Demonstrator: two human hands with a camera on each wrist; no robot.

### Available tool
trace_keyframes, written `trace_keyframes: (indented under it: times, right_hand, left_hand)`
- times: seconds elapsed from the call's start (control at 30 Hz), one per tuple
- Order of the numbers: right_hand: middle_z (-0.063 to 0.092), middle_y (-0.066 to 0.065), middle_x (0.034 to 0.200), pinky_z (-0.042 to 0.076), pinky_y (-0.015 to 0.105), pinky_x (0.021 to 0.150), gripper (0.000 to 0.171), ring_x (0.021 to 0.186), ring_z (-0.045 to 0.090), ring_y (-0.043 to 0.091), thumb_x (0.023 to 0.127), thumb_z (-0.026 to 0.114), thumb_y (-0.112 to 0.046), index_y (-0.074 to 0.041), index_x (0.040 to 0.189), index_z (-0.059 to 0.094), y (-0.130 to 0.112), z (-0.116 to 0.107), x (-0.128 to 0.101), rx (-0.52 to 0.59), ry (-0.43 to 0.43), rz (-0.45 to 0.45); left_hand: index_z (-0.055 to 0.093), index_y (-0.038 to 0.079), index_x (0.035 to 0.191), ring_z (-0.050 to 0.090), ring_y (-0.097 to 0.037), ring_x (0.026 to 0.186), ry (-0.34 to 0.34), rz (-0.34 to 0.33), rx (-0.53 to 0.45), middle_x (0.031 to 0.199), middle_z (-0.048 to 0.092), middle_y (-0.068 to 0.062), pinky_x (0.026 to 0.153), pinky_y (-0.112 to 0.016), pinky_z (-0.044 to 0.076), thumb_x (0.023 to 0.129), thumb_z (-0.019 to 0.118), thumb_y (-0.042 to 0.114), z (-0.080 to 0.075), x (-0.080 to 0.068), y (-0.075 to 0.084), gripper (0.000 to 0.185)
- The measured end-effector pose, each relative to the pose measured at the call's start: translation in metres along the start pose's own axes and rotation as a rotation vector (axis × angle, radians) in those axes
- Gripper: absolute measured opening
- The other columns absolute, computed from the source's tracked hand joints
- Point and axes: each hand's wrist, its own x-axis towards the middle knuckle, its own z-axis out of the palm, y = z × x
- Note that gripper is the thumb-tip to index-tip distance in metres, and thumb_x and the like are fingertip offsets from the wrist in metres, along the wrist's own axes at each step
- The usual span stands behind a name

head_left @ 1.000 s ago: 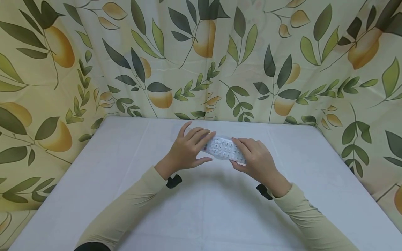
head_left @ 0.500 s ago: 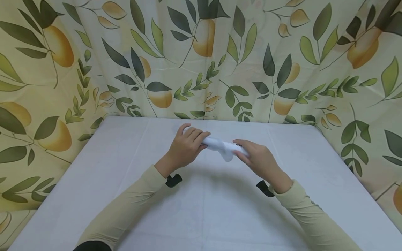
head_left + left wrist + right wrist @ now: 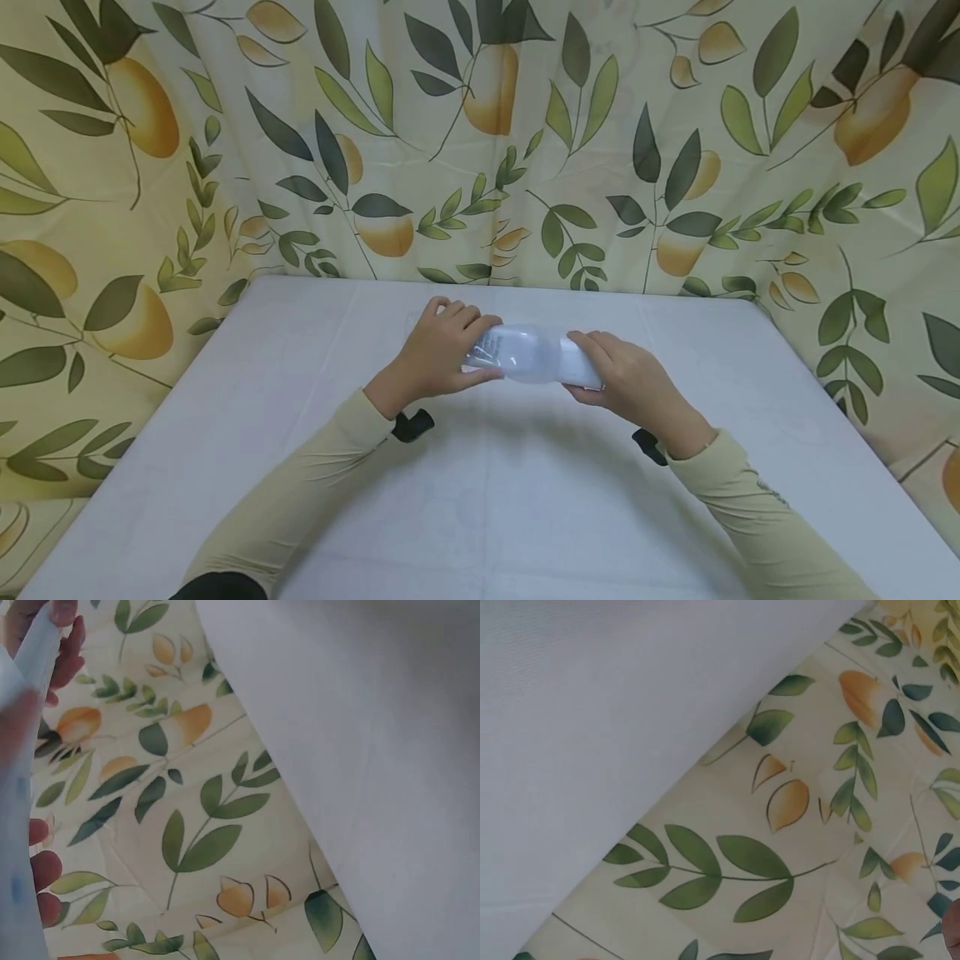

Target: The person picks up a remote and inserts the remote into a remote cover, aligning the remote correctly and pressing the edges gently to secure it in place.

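Note:
A white remote control (image 3: 581, 364) is held level above the table, its plain back upward in the head view. My right hand (image 3: 637, 383) grips its right end, thumb on the near side and fingers over the far side. Around its left part lies a clear plastic sleeve (image 3: 528, 354), which my left hand (image 3: 438, 350) pinches at the left end, where faint print shows. In the left wrist view a pale, blurred strip of the held item runs down the left edge, with fingertips (image 3: 46, 871) beside it. The right wrist view shows only a sliver of a finger (image 3: 952, 930).
A white cloth covers the table (image 3: 487, 500). Behind it and at the sides hangs a curtain (image 3: 525, 142) printed with leaves and yellow fruit. Black straps (image 3: 414, 426) with cameras sit on both wrists.
The remote has turned over from its keypad side to its plain back. My right hand has moved slightly right, and more bare white remote shows beside the sleeve.

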Motion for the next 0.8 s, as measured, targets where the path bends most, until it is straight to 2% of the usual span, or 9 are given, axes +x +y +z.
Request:
trace_keyframes:
  times: [0.03, 0.13, 0.23, 0.3, 0.33, 0.47, 0.53, 0.63, 0.8]
  right_hand:
    - [0.065, 0.018, 0.089, 0.057, 0.044, 0.063, 0.070, 0.071, 0.067, 0.031, 0.055, 0.088, -0.024, 0.004, 0.110, 0.056, -0.001, 0.000, 0.000, 0.007, -0.008, 0.010]
    - [0.065, 0.018, 0.089, 0.057, 0.043, 0.062, 0.062, 0.070, 0.066, 0.029, 0.069, 0.080, -0.036, 0.003, 0.110, 0.055, -0.002, 0.000, 0.001, 0.046, -0.041, 0.035]
    - [0.065, 0.017, 0.089, 0.057, 0.042, 0.060, 0.061, 0.068, 0.065, 0.027, 0.086, 0.056, -0.053, 0.003, 0.110, 0.054, -0.003, 0.000, 0.001, 0.064, -0.064, 0.041]
    - [0.064, 0.017, 0.089, 0.056, 0.041, 0.059, 0.065, 0.067, 0.064, 0.027, 0.090, 0.043, -0.057, 0.004, 0.110, 0.053, -0.005, 0.001, 0.001, 0.062, -0.065, 0.050]
    - [0.064, 0.017, 0.089, 0.056, 0.041, 0.059, 0.069, 0.067, 0.064, 0.026, 0.091, 0.034, -0.060, 0.004, 0.109, 0.052, -0.006, 0.001, 0.002, 0.047, -0.058, 0.059]
    - [0.062, 0.020, 0.086, 0.056, 0.042, 0.056, 0.072, 0.065, 0.061, 0.028, 0.092, 0.032, -0.060, 0.008, 0.108, 0.050, -0.011, 0.001, 0.004, -0.005, -0.001, 0.126]
    - [0.061, 0.021, 0.084, 0.055, 0.042, 0.054, 0.073, 0.064, 0.060, 0.028, 0.092, 0.031, -0.060, 0.009, 0.108, 0.049, -0.014, 0.000, 0.007, -0.023, 0.028, 0.164]
    - [0.060, 0.022, 0.083, 0.055, 0.042, 0.053, 0.074, 0.062, 0.059, 0.029, 0.091, 0.032, -0.061, 0.009, 0.109, 0.049, -0.019, -0.002, 0.011, -0.023, 0.054, 0.212]
    - [0.062, 0.022, 0.086, 0.056, 0.043, 0.056, 0.079, 0.064, 0.062, 0.031, 0.090, 0.028, -0.064, 0.009, 0.109, 0.050, -0.028, -0.003, 0.017, -0.007, 0.060, 0.263]
  left_hand:
    - [0.059, 0.016, 0.119, 0.058, -0.018, 0.095, 0.003, 0.021, 0.038, 0.102, 0.064, -0.001, 0.092, -0.043, 0.040, 0.079, 0.063, 0.058, 0.000, 0.000, -0.001, 0.058]
    - [0.058, 0.016, 0.122, 0.059, -0.020, 0.099, 0.004, 0.071, 0.119, 0.105, 0.065, -0.002, 0.096, -0.045, 0.040, 0.076, 0.064, 0.061, 0.001, 0.001, -0.002, 0.065]
    - [0.056, 0.015, 0.125, 0.058, -0.020, 0.103, 0.004, 0.086, 0.125, 0.108, 0.065, -0.002, 0.101, -0.048, 0.038, 0.077, 0.067, 0.056, 0.002, 0.002, -0.004, 0.064]
    - [0.055, 0.015, 0.128, 0.056, -0.021, 0.108, 0.025, 0.075, 0.108, 0.112, 0.063, -0.003, 0.104, -0.050, 0.036, 0.078, 0.068, 0.053, 0.003, 0.002, -0.003, 0.064]
    - [0.054, 0.014, 0.129, 0.054, -0.022, 0.111, 0.051, 0.062, 0.105, 0.116, 0.061, -0.004, 0.105, -0.051, 0.034, 0.078, 0.069, 0.051, 0.003, 0.002, -0.002, 0.064]
    - [0.054, 0.009, 0.125, 0.046, -0.027, 0.115, 0.257, 0.002, 0.096, 0.122, 0.053, -0.012, 0.105, -0.051, 0.033, 0.077, 0.074, 0.039, 0.007, 0.002, 0.004, 0.060]
    - [0.056, 0.005, 0.116, 0.046, -0.028, 0.110, 0.382, -0.005, 0.112, 0.117, 0.053, -0.013, 0.100, -0.048, 0.037, 0.074, 0.078, 0.034, 0.009, 0.001, 0.009, 0.056]
    - [0.058, 0.004, 0.101, 0.049, -0.026, 0.097, 0.537, 0.036, 0.136, 0.101, 0.056, -0.012, 0.088, -0.042, 0.043, 0.068, 0.082, 0.030, 0.011, 0.003, 0.017, 0.048]
    - [0.065, 0.008, 0.094, 0.058, -0.020, 0.086, 0.618, 0.115, 0.161, 0.090, 0.064, -0.006, 0.082, -0.035, 0.047, 0.072, 0.080, 0.027, 0.011, 0.008, 0.029, 0.032]
